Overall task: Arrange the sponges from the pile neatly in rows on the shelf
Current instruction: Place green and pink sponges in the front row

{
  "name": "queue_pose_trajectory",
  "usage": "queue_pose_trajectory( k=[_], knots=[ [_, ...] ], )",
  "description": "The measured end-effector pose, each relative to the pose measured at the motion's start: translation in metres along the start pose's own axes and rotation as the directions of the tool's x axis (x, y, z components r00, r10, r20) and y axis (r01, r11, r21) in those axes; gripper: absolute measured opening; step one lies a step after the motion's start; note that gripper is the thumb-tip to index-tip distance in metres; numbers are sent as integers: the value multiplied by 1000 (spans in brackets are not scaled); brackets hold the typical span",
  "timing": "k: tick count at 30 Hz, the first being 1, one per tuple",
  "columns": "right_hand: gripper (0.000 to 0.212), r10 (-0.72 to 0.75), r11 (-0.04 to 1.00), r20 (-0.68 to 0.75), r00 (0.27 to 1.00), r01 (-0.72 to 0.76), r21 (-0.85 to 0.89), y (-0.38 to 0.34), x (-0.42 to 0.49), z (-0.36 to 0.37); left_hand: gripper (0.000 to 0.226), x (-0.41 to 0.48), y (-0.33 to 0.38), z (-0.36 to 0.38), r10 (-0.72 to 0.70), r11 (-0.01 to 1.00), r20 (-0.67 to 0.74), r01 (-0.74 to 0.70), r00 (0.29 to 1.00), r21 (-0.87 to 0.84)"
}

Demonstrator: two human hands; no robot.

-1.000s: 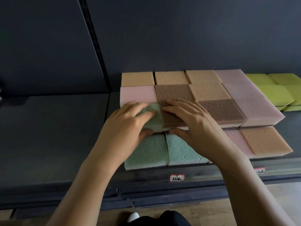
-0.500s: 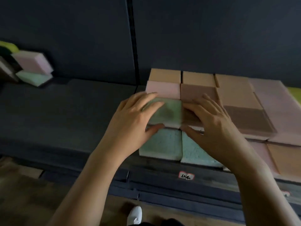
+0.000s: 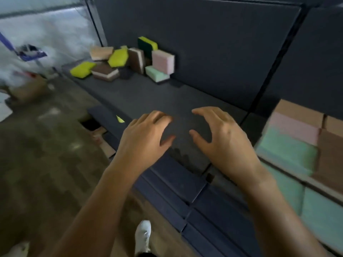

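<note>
Sponges in the pile point(image 3: 130, 60): about nine; left hand point(image 3: 146, 134) and right hand point(image 3: 220, 140) empty, fingers spread.

The long dark grey shelf point(image 3: 148, 93) looks matt and finely grained, its back panel equally dull. At its far left corner, the jumbled foam sponges point(image 3: 118, 58) appear soft and porous. The brown plank floor point(image 3: 46, 154) reads as wood.

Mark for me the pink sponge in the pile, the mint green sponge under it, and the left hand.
pink sponge point(image 3: 163, 61): head view, on its broad pink face.
mint green sponge point(image 3: 156, 74): head view, on its top face.
left hand point(image 3: 143, 134): head view, on the back of the hand.
</note>
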State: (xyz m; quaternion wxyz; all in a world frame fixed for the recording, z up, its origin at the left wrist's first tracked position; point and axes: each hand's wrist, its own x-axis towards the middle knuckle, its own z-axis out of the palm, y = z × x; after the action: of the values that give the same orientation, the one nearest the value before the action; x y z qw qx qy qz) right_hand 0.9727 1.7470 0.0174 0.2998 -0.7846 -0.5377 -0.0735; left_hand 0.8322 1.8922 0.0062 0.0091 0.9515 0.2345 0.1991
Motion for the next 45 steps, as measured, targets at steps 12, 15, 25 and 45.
queue_pose_trajectory(
  k=[12, 15, 25, 45],
  knots=[
    [42, 116, 989, -45, 992, -120, -91, -32, 150, 99, 50, 118, -157, 35, 60, 998, 19, -60, 998, -10],
    [41, 167, 977, -65, 984, -174, -120, -33, 180, 117, 50, 155, -181, 44, 107, 993, 18, -106, 994, -51],
    [58, 283, 903, -75, 956, -292, -315, -2, 313, 167, 49, 208, -230, 73, 166, 979, 83, -155, 983, -130],
    [56, 468, 826, -266, 842, -525, -206, -22, 230, 148, 85, 275, -222, 135, 183, 978, 309, -140, 933, -158]
  ],
)
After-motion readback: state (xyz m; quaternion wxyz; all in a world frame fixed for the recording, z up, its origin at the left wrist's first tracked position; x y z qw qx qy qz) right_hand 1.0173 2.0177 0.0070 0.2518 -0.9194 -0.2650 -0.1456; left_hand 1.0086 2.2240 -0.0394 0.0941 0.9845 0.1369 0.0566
